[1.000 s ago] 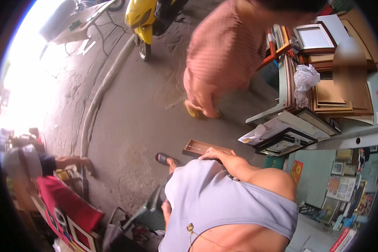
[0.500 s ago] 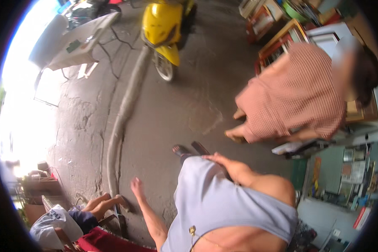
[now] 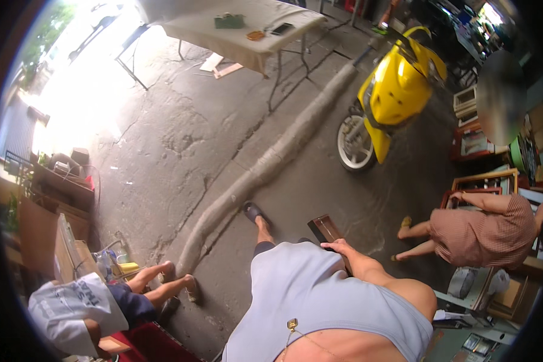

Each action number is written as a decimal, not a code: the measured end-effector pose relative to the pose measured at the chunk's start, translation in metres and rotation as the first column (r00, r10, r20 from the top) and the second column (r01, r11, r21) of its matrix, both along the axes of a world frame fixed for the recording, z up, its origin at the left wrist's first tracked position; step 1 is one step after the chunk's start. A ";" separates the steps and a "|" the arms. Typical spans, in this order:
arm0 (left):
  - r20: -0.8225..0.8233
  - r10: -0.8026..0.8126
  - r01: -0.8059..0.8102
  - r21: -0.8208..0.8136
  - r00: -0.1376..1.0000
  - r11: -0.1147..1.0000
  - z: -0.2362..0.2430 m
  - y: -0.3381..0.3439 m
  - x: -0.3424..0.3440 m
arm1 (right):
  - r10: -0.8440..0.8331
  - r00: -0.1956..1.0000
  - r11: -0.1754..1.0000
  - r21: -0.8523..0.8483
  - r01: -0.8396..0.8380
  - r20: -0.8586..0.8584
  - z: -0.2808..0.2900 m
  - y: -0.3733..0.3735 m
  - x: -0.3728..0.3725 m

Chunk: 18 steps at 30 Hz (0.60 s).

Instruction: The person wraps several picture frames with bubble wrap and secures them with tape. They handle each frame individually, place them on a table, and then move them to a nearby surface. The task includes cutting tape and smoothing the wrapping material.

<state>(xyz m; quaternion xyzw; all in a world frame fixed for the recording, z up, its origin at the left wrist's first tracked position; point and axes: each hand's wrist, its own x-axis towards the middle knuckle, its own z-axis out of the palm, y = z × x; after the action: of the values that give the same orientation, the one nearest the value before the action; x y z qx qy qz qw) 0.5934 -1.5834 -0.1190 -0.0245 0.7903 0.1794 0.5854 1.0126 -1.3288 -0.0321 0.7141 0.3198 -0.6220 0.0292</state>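
My right hand (image 3: 339, 246) is closed around the near end of a narrow dark wooden box or frame (image 3: 327, 228) with a reddish-brown inside. It is held low in front of my body, just right of my outstretched foot, and its lower part is hidden by my hand and grey top. My left hand is out of the picture.
A yellow scooter (image 3: 398, 90) stands ahead to the right. A cloth-covered table (image 3: 193, 24) is at the far left. A raised concrete ridge (image 3: 271, 160) crosses the floor. A person in a checked dress (image 3: 482, 232) is at right; a seated person (image 3: 78, 308) is at lower left.
My view has swung left, so the scooter and table sit farther right. My left hand has left the picture. More of the box in my right hand shows. My foot is stepped forward.
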 end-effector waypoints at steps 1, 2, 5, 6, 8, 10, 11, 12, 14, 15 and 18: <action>-0.001 -0.031 0.031 0.023 1.000 0.999 -0.009 0.042 -0.021 | 0.125 0.985 0.992 -0.008 -0.125 0.114 -0.012 0.029 -0.016; -0.003 -0.055 0.055 0.042 0.998 0.998 -0.014 0.079 -0.045 | 0.123 0.982 0.991 0.032 -0.128 0.141 -0.025 0.052 -0.038; -0.168 -0.214 0.246 0.201 0.962 0.948 -0.050 0.213 -0.133 | 0.086 0.964 0.967 0.212 -0.142 0.253 -0.063 0.135 -0.088; -0.282 -0.204 0.283 0.279 0.937 0.918 -0.063 0.258 -0.173 | 0.159 0.969 0.957 0.212 -0.198 0.187 -0.059 0.178 -0.112; -0.145 0.234 -0.133 0.501 0.961 0.855 -0.020 0.379 -0.230 | 0.116 0.985 0.960 0.238 -0.145 0.130 0.017 0.253 -0.179; -0.307 0.116 0.092 0.586 0.945 0.805 0.059 0.494 -0.280 | 0.125 0.991 0.955 0.265 -0.133 0.046 0.044 0.308 -0.223; -0.333 0.104 0.138 0.627 0.937 0.766 0.078 0.544 -0.301 | 0.164 0.986 0.951 0.260 -0.166 0.026 0.042 0.336 -0.241; -0.355 0.095 0.181 0.667 0.930 0.722 0.104 0.592 -0.316 | 0.155 0.988 0.944 0.294 -0.148 -0.001 0.042 0.361 -0.262; -0.357 0.105 0.202 0.721 0.928 0.663 0.135 0.665 -0.335 | 0.217 0.973 0.922 0.344 -0.179 -0.075 0.016 0.411 -0.295; -0.359 0.116 0.209 0.744 0.926 0.634 0.139 0.695 -0.346 | 0.221 0.974 0.909 0.370 -0.191 -0.042 0.005 0.438 -0.314; -0.429 0.093 0.293 0.744 0.899 0.601 0.071 0.738 -0.390 | 0.295 0.955 0.870 0.423 -0.252 -0.038 -0.014 0.533 -0.381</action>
<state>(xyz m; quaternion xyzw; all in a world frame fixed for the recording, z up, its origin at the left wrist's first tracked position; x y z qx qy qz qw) 0.2037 -0.8451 -0.0476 0.3225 0.7352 0.4774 0.3571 0.6314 -0.7957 -0.0465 0.6189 0.5431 -0.5651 -0.0514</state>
